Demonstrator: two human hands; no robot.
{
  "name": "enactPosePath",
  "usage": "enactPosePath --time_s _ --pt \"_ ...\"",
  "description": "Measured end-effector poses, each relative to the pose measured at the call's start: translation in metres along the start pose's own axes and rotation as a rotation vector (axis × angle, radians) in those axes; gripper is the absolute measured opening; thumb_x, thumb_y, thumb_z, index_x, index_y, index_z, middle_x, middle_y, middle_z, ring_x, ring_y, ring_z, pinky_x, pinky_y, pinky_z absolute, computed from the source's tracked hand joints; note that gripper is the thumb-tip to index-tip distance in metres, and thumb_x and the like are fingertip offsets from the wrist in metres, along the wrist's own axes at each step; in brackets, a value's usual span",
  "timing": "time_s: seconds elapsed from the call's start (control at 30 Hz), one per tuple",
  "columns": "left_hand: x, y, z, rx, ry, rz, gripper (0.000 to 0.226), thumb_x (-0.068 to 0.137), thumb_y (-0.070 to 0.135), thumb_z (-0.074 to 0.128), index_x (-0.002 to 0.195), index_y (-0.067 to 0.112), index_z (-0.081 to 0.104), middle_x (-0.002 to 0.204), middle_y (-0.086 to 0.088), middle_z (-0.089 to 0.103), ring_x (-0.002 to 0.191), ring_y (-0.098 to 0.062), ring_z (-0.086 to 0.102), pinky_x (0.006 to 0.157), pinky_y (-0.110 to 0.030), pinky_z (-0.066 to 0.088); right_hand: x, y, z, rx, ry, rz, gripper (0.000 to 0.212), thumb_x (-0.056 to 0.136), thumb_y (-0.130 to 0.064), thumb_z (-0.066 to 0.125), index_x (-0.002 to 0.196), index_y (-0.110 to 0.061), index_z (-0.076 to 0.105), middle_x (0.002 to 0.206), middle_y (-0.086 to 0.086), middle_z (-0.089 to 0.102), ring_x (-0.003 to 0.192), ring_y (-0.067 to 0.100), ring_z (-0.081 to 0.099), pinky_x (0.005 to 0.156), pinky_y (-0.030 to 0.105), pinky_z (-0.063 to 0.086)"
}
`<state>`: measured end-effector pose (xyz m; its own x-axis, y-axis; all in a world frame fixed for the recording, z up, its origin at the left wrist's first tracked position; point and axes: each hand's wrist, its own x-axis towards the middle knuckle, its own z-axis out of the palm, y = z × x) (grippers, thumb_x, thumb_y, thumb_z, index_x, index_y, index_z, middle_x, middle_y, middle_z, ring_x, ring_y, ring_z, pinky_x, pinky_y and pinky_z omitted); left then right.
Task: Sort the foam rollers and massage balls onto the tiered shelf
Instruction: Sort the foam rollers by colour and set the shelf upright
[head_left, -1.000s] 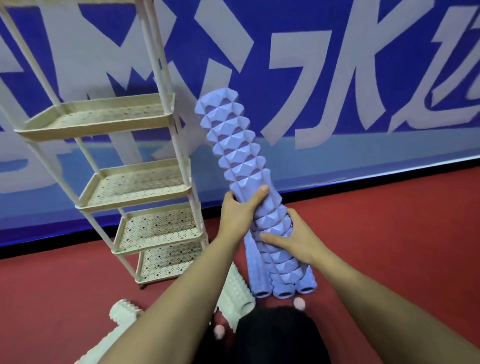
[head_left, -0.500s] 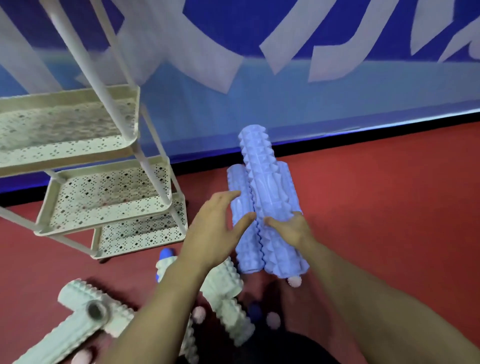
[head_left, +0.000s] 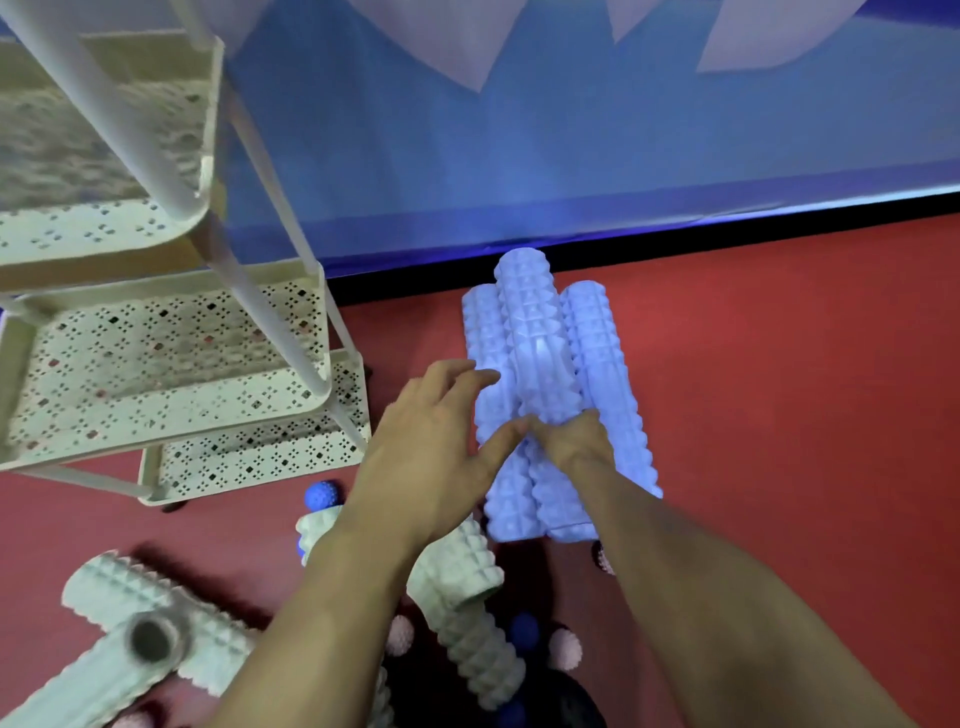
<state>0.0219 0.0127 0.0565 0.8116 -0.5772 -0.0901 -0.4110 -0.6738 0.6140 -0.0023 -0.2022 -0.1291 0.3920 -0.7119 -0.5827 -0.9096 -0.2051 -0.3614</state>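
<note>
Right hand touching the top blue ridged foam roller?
Touching. The head view shows the right hand curled over the near part of the top blue ridged foam roller, no gap.

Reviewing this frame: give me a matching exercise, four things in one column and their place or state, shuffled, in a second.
Things
1. top blue foam roller
2. blue spiky ball
3. left hand
4. white foam roller with the open end

Places or states
A. on the red floor by the shelf's lowest tier
B. lying on top of two other blue rollers
C. bottom left, hollow core facing the camera
D. fingers spread, touching the left blue roller

Pairs: 1-B, 2-A, 3-D, 4-C
</note>
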Motion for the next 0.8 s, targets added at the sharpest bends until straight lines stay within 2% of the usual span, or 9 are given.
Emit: enactPosePath --time_s 0.13,0.27,0.47,0.57,0.63,0.7,0.8 --pt "0.003 0.002 0.005 -0.020 -0.015 -0.015 0.059 0.094 0.065 0.049 0.144 0.033 0.049 0.149 0.015 0.039 0.127 -0.015 0.047 0.109 -0.039 0.040 -0.012 -0.008 0.003 -0.065 -0.045 0.030 0.121 0.057 -0.076 0.053 0.154 -0.012 0.019 0.146 0.015 0.048 0.127 0.039 0.054 0.100 0.053 0.049" --pt "0.006 0.004 0.005 -0.050 -0.018 -0.033 0.058 0.095 0.065 0.050 0.144 0.034 0.047 0.147 0.014 0.040 0.117 -0.017 0.053 0.106 -0.040 0.042 -0.013 -0.005 0.004 -0.097 -0.058 0.006 0.115 0.072 -0.078 0.053 0.158 -0.015 0.010 0.150 0.015 0.043 0.130 0.038 0.050 0.101 0.053 0.048" --pt "0.005 0.004 0.000 -0.059 -0.021 -0.051 0.059 0.094 0.067 0.050 0.143 0.034 0.047 0.143 0.014 0.042 0.113 -0.018 0.056 0.105 -0.041 0.044 -0.015 0.007 -0.010 -0.103 -0.088 -0.062 0.123 0.061 -0.092 0.054 0.158 -0.025 0.018 0.153 0.008 0.037 0.128 0.036 0.053 0.096 0.052 0.052" --pt "0.003 0.006 -0.008 -0.060 -0.016 -0.056 0.060 0.094 0.066 0.051 0.144 0.033 0.047 0.143 0.014 0.041 0.113 -0.019 0.057 0.105 -0.042 0.044 -0.032 0.004 -0.029 -0.121 -0.095 -0.149 0.099 0.077 -0.079 0.059 0.152 -0.022 0.030 0.150 0.010 0.036 0.125 0.035 0.054 0.095 0.050 0.052" --pt "0.000 0.009 -0.017 -0.056 0.013 -0.049 0.060 0.094 0.065 0.052 0.144 0.032 0.047 0.143 0.014 0.042 0.121 -0.017 0.053 0.107 -0.042 0.043 -0.049 -0.004 -0.042 -0.126 -0.090 -0.227 0.084 0.087 -0.068 0.058 0.151 -0.019 0.034 0.147 0.011 0.039 0.122 0.033 0.055 0.095 0.047 0.052" --pt "-0.004 0.011 -0.027 -0.047 0.052 -0.035 0.060 0.094 0.064 0.054 0.144 0.031 0.048 0.142 0.013 0.044 0.126 -0.017 0.049 0.108 -0.040 0.042 -0.070 -0.014 -0.054 -0.107 -0.105 -0.314 0.080 0.094 -0.062 0.055 0.155 -0.017 0.030 0.152 0.011 0.037 0.128 0.032 0.053 0.099 0.046 0.050" --pt "-0.013 0.015 -0.041 -0.030 0.084 -0.015 0.060 0.094 0.061 0.056 0.144 0.028 0.049 0.142 0.008 0.046 0.128 -0.020 0.050 0.109 -0.039 0.042 -0.115 -0.025 -0.070 -0.013 -0.162 -0.454 0.073 0.097 -0.054 0.055 0.155 -0.016 0.032 0.158 0.008 0.036 0.131 0.026 0.053 0.102 0.036 0.046"
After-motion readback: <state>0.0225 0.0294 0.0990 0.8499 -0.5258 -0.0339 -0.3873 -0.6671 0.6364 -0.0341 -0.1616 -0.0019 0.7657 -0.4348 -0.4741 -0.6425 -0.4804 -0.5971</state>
